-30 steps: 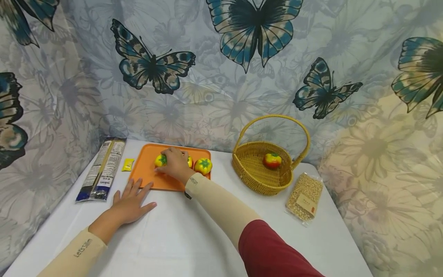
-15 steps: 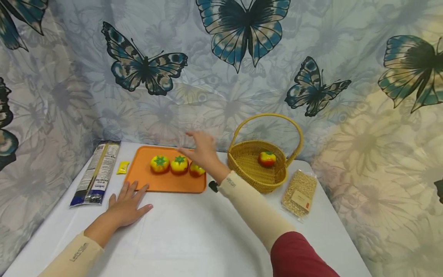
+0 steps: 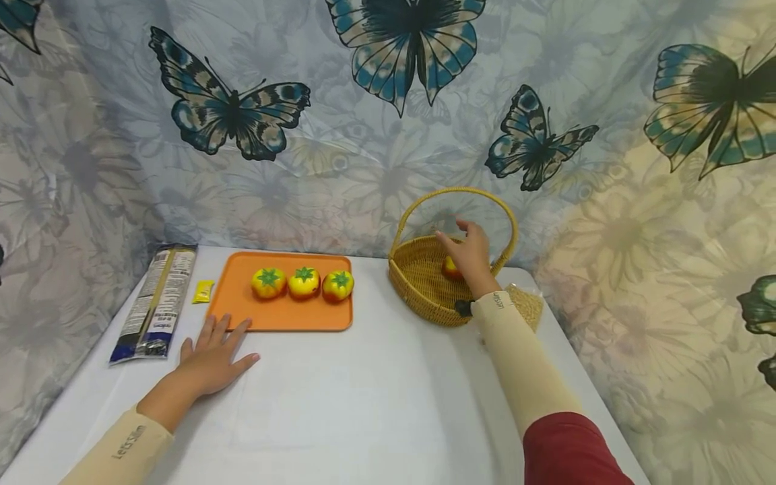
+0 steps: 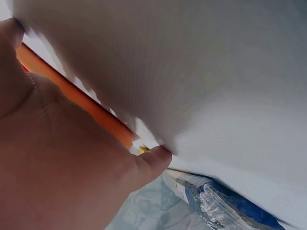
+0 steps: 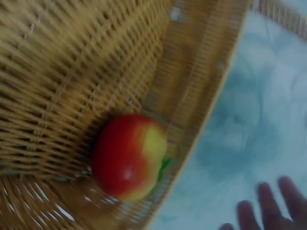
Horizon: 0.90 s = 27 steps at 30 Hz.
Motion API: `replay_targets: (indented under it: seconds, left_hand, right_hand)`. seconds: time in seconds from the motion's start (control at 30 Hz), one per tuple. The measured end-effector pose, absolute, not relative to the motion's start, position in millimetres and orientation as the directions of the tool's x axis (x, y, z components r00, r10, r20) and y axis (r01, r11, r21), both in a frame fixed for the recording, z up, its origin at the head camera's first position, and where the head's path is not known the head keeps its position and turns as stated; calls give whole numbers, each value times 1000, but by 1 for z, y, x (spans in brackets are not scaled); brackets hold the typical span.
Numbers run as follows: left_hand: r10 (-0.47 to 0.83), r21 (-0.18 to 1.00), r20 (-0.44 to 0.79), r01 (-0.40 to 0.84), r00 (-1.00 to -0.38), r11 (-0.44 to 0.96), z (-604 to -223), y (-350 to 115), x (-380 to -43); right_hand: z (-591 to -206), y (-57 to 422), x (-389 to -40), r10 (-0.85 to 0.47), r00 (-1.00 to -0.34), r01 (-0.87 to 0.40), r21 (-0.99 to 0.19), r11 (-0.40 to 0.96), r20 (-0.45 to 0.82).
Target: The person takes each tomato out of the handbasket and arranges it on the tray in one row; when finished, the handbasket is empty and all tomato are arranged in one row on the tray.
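The left hand [image 3: 209, 367] lies flat on the white tablecloth with fingers spread. Its fingertips reach the near-left edge of the orange tray [image 3: 291, 318]. On the tray stand three yellow-red, persimmon-like fruits [image 3: 269, 283] in a row, each with a green leafy top. The right hand [image 3: 473, 257] hovers over the right side of the wicker basket [image 3: 415, 296], below its arched handle, and holds nothing. One similar fruit [image 5: 128, 158] lies inside the basket, partly hidden by that hand in the head view. In the right wrist view, the fingers [image 5: 268, 206] show apart from the fruit.
A long blue-and-silver packet [image 3: 153, 303] lies left of the tray, with a small yellow sachet [image 3: 203, 292] between them. A clear bag of pale grains [image 3: 526, 306] sits right of the basket, partly behind the right forearm. Butterfly-patterned cloth [image 3: 388, 155] hangs behind the table.
The right hand has left the fruits on the tray, lifted and swung right to above the basket. The left hand stays at the tray edge. The head view has shifted slightly.
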<state>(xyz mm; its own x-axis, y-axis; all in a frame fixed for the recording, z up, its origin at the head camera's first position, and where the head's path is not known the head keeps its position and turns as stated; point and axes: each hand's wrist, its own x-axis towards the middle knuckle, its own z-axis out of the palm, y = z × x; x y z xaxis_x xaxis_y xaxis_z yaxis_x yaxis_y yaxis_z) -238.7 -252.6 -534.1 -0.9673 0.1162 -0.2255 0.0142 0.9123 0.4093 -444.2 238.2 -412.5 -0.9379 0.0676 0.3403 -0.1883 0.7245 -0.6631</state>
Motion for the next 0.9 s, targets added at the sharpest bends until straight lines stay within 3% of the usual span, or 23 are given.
replay_targets:
  seconds: [0.2,0.47,0.9]
  left_hand:
    - [114,407,-222,14,-968,913,-532,-254,-239]
    - [125,413,-230,20,-965,911,-537,-254,-239]
    - [123,410,-231,18,-965,912,-537,-255,-240]
  right_hand:
    - [-427,266,-460,55,-990,-22,-538,843,127]
    - [-434,278,-466,84,-967,219,-625,749,-239]
    - [-460,278,-474,135,-952,287,-642,711,-275]
